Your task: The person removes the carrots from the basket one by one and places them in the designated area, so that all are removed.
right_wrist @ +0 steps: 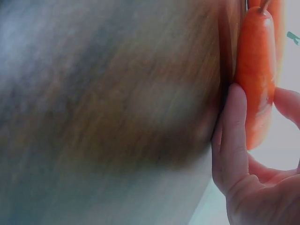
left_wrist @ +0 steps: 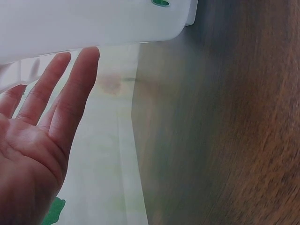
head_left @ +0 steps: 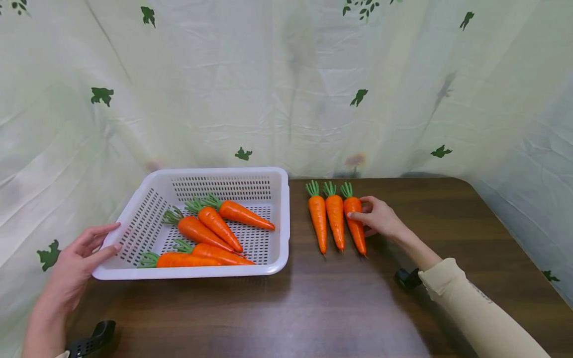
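Observation:
At the right, my right hand [head_left: 378, 216] holds the nearest of three glossy orange carrots with green tops, its thumb on one side and fingers on the other. In the right wrist view this carrot [right_wrist: 257, 61] is between thumb and fingers. The other two carrots, a middle one [head_left: 334, 219] and a left one [head_left: 317, 219], lie beside it in a row. My left hand [head_left: 80, 261] touches the left end of a white plastic basket [head_left: 190, 272], its thumb over the rim. In the left wrist view, the fingers [left_wrist: 86, 70] reach straight up to the basket's edge.
Several carrots [head_left: 241, 215] lie inside the basket, tops mostly toward the left. Everything stands on a dark brown wooden table [head_left: 313, 308]. A pale curtain with green leaf prints [head_left: 215, 99] hangs behind the table and along its sides.

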A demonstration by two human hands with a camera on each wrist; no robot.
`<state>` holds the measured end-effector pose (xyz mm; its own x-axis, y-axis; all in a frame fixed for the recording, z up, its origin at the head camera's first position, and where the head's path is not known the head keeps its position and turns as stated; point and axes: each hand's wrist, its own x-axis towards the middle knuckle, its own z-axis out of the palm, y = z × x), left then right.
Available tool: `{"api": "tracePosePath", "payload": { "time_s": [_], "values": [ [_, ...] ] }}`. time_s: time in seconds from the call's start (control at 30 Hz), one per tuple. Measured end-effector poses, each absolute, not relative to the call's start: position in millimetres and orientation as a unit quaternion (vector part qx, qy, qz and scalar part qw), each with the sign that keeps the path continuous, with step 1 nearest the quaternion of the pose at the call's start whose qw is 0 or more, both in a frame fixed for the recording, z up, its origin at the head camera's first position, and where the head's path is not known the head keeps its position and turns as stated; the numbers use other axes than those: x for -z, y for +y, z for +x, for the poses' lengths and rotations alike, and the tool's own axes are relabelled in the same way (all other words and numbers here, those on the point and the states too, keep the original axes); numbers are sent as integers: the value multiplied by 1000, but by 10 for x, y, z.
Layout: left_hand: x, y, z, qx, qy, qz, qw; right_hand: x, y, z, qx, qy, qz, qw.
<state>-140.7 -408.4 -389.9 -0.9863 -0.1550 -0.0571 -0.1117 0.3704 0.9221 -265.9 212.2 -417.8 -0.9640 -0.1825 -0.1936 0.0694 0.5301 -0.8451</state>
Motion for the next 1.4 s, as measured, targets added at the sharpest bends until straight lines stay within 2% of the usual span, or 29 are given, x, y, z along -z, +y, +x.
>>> {"api": "tracePosePath", "payload": {
  "time_s": [0.2,0.57,1.0,1.4],
  "values": [
    [3894,-4090,-1395,565,-821,79,20,4128,2151,-2597,478,868,-38,130],
    [3896,-4080,-1392,559,-826,67,31,3920,2209,-2470,495,864,-82,42],
    [3888,-4068,-1387,558,-826,77,23,3702,1906,-2348,526,834,-164,33],
    [3890,-4048,-1381,569,-819,70,26,3441,1493,-2225,475,841,-252,55]
  ]
}}
